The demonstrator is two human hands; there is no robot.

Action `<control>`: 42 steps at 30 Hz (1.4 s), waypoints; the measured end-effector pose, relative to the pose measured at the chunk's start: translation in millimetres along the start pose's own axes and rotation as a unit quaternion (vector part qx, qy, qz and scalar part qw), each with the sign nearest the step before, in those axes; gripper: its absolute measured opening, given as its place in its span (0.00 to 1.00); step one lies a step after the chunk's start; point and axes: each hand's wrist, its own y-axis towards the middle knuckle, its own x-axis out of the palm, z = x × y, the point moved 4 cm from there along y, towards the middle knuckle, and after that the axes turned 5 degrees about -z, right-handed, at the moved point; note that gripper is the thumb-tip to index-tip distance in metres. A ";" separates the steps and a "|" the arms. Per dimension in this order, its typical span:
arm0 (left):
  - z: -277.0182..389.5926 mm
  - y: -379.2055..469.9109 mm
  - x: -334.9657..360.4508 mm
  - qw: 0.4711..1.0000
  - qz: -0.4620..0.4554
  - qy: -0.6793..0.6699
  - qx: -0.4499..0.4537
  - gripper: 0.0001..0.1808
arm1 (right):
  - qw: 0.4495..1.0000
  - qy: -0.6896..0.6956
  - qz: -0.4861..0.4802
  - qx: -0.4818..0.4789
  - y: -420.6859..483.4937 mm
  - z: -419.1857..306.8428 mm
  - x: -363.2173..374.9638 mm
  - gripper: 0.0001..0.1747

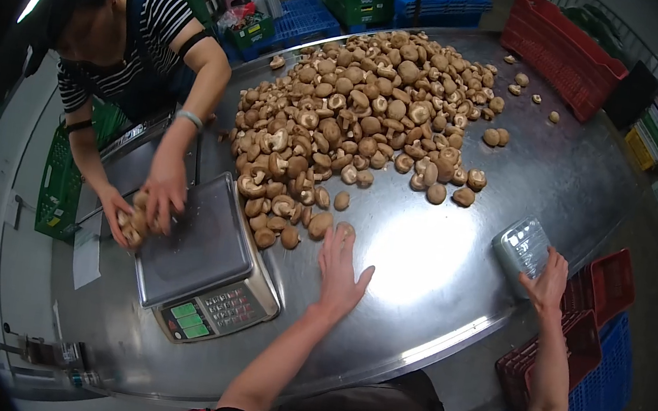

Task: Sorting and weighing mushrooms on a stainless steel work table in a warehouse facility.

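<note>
My left hand (340, 275) is over the steel table (406, 328), palm down with fingers spread. Its fingertips reach a shiitake mushroom (346, 229) at the near edge of a large heap of shiitake mushrooms (368, 98). My right hand (547, 283) grips the near side of a stack of clear plastic trays (520, 243) by the table's right edge, thumb and fingers apart along it. To the left of my left hand stands a digital weighing scale (196, 244) with a bare pan and lit green displays.
Across the scale, a co-worker's hands (163, 196) hold several mushrooms (135, 222) over the pan's far-left edge. A red crate (560, 55) stands at the far right corner. Dark red baskets (573, 337) and a blue crate (606, 373) sit below the right edge.
</note>
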 end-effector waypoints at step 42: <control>-188.1 76.9 18.5 0.689 0.285 -0.567 -0.351 0.23 | 0.772 0.586 -0.246 0.016 94.9 -410.1 212.0 0.18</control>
